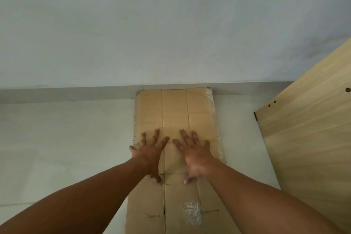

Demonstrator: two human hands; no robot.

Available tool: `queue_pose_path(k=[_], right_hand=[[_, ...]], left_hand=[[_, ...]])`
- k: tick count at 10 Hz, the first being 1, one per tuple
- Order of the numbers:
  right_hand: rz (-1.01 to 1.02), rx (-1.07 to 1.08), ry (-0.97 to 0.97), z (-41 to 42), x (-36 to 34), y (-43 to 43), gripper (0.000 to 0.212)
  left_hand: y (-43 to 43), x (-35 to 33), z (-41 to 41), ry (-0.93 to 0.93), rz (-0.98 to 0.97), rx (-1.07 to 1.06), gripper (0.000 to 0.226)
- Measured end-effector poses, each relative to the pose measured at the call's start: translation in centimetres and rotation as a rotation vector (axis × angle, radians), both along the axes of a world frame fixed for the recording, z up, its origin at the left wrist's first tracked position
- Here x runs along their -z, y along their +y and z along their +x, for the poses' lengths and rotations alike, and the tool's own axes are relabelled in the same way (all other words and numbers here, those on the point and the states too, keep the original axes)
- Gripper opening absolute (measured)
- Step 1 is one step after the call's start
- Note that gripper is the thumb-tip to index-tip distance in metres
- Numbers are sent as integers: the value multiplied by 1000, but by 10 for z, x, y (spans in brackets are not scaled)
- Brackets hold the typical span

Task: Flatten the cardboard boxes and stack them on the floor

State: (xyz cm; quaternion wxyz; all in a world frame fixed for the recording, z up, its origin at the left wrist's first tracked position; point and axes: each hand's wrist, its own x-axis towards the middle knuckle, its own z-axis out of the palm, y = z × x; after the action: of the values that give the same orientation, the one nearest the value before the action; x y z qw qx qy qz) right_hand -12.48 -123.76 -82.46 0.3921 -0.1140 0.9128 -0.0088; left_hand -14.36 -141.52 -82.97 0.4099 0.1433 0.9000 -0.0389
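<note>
Head view: flattened cardboard box (174,116) on floor (66,138), far edge against wall skirting. Left hand (150,153) and right hand (195,155) side by side, fingers (156,135) spread straight, gripping nothing, palms pressing panels, likely to set creases. Wooden board (307,138) right.

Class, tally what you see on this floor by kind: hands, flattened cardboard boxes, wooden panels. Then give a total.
Hands: 2, the left hand and the right hand
Flattened cardboard box: 1
Wooden panel: 1
Total: 4
</note>
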Motion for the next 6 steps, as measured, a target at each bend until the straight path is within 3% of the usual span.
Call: queue_pose_path(k=[2,4,5,6], right_hand=[[-96,300,-20,39,-96,-28,69],[-273,548,-286,99,-265,-7,57],[-312,624,-277,134,-360,15,46],[-292,667,-269,163,-394,20,40]], left_hand=[[18,-104,31,21,131,22,93],[26,-293,60,-53,228,-33,81],[24,-392,85,-105,317,-81,76],[7,-427,114,-176,279,-72,75]])
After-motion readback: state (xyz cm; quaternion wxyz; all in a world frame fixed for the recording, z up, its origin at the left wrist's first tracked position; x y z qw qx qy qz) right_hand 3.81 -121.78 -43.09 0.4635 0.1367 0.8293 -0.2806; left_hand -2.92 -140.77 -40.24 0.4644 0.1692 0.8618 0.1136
